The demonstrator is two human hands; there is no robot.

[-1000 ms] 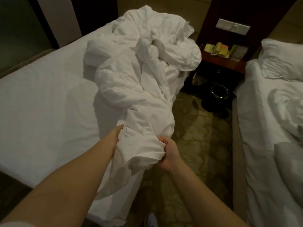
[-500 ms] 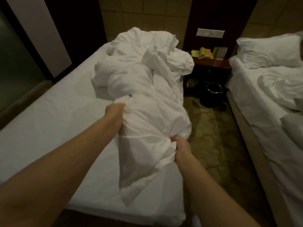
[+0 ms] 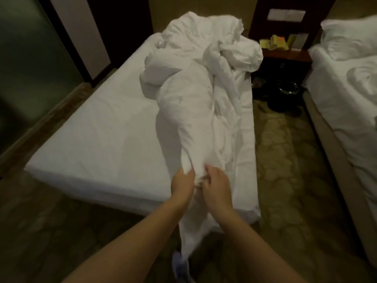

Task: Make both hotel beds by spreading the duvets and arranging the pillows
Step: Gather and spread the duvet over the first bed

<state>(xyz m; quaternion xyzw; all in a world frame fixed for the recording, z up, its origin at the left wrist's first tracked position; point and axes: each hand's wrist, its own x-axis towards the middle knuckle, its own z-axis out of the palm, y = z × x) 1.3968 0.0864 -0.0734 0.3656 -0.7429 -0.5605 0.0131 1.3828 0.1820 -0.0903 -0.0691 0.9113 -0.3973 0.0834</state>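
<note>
Both hands sit at 6 o'clock, almost touching; the left hand (image 3: 182, 183) and right hand (image 3: 217, 186) each have fingers curled into the same bunched end of the duvet (image 3: 195, 94), though blur hides exactly how tight the right one is; from them the duvet runs as a twisted rope toward 12 o'clock, where most of it lies heaped at the head of the bed (image 3: 102, 139), leaning to the bed's 3 o'clock edge; a tail hangs below the hands past the foot of the bed, close to a shoe (image 3: 179, 264). The likely trouble: with the hands so close on a twisted length, a pull would probably drag the whole bundle toward 6 o'clock without opening it out; the hanging tail could be trodden on or brush the floor; a hard flick could swing the heap over the edge into the things on the nightstand (image 3: 285, 56) at 1 o'clock; whether a pillow lies under the heap cannot be told, and one could be dragged along. The second bed (image 3: 346, 103) at 3 o'clock is unmade, its pillow (image 3: 350, 37) at 2 o'clock.
</note>
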